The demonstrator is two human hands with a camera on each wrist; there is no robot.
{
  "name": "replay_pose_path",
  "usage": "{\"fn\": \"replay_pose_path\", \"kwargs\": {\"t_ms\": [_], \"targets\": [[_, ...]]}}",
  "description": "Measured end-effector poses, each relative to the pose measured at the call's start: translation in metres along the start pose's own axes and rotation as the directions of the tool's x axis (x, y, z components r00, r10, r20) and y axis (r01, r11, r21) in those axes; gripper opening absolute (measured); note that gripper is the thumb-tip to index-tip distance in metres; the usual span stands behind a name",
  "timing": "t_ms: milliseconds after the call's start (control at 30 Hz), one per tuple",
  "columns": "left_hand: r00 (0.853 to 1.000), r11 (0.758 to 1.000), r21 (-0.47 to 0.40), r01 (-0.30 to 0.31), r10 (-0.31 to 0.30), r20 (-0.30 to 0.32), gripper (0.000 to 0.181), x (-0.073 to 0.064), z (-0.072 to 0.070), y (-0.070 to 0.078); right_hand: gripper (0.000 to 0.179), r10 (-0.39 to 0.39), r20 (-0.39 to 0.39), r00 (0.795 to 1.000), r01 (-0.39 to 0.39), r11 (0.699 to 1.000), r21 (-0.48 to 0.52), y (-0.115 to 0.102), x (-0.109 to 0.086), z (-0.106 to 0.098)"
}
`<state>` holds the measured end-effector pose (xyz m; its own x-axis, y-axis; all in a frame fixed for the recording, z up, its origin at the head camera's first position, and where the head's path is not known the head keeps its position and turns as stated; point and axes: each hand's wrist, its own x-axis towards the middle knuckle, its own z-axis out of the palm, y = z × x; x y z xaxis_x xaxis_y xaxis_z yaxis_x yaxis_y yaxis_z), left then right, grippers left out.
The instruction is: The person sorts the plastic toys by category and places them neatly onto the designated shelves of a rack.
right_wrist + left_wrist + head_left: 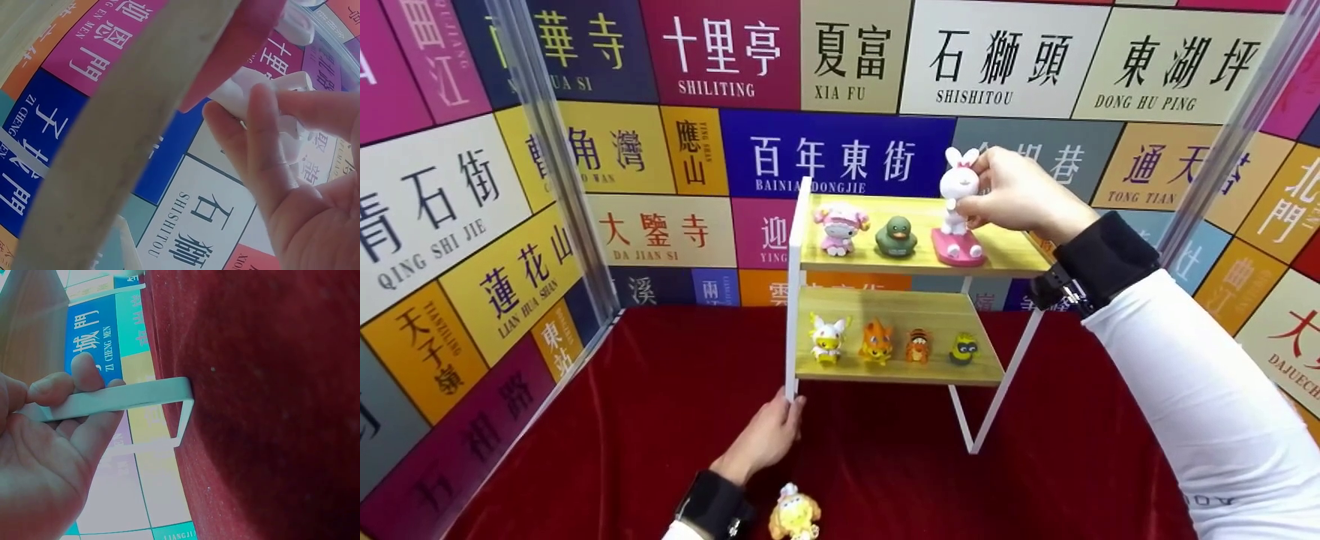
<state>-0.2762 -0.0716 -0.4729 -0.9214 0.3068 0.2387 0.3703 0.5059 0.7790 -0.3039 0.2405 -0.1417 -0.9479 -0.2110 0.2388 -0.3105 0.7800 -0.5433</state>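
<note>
My right hand grips a white toy rabbit with a pink base by its body. The rabbit stands upright at the right part of the top board of a small two-tier shelf; whether its base touches the board I cannot tell. To its left on that board are a dark green duck and a pink-and-white figure. Low on the shelf's left side, my left hand holds the white metal leg, with fingers and thumb around it in the left wrist view.
Several small figures, including an orange one, line the lower board. A yellow-and-tan figure lies on the red cloth near my left wrist. Panels with printed signs stand behind and at both sides.
</note>
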Motion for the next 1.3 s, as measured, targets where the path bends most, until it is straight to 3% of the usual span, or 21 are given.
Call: {"fn": "replay_pose_path", "kwargs": {"t_ms": [333, 533, 667, 767, 867, 933, 1033, 1133, 1200, 1300], "targets": [[1.0, 1.0, 0.001, 0.002, -0.002, 0.001, 0.026, 0.0, -0.001, 0.001, 0.093, 0.076, 0.027, 0.997, -0.073, 0.993, -0.094, -0.009, -0.017, -0.013], [1.0, 1.0, 0.004, 0.01, -0.01, 0.011, 0.026, 0.0, -0.002, 0.0, 0.091, 0.043, -0.049, 0.998, -0.047, 0.995, -0.09, -0.012, -0.036, -0.013], [1.0, 1.0, 0.006, 0.009, -0.009, 0.01, 0.027, 0.0, -0.002, 0.0, 0.077, -0.017, -0.187, 0.982, 0.004, 0.998, -0.068, -0.013, -0.052, -0.01], [1.0, 1.0, 0.004, 0.009, -0.009, 0.01, 0.028, 0.001, -0.001, 0.001, 0.057, -0.113, -0.333, 0.936, 0.104, 0.994, -0.046, -0.018, -0.068, -0.004], [1.0, 1.0, 0.001, 0.005, -0.005, -0.006, 0.027, 0.004, 0.0, 0.003, 0.033, -0.236, -0.451, 0.861, 0.252, 0.967, -0.023, -0.02, -0.084, 0.008], [1.0, 1.0, -0.006, -0.002, 0.002, -0.012, 0.026, 0.005, 0.001, 0.004, 0.018, -0.331, -0.5, 0.8, 0.37, 0.929, -0.022, -0.018, -0.094, 0.019], [1.0, 1.0, -0.011, -0.006, 0.006, -0.011, 0.027, 0.005, 0.001, 0.004, 0.007, -0.463, -0.537, 0.705, 0.543, 0.84, -0.011, -0.01, -0.108, 0.046], [1.0, 1.0, -0.012, 0.003, -0.003, -0.003, 0.025, 0.002, 0.0, 0.002, 0.012, -0.596, -0.511, 0.619, 0.686, 0.727, -0.016, 0.0, -0.121, 0.082], [1.0, 1.0, -0.013, 0.01, -0.01, -0.004, 0.024, 0.0, 0.0, 0.002, 0.017, -0.669, -0.446, 0.594, 0.749, 0.662, 0.004, 0.005, -0.128, 0.108], [1.0, 1.0, -0.02, 0.007, -0.007, 0.0, 0.024, 0.0, 0.001, 0.002, 0.02, -0.771, -0.303, 0.56, 0.805, 0.593, -0.022, 0.012, -0.136, 0.151]]}}
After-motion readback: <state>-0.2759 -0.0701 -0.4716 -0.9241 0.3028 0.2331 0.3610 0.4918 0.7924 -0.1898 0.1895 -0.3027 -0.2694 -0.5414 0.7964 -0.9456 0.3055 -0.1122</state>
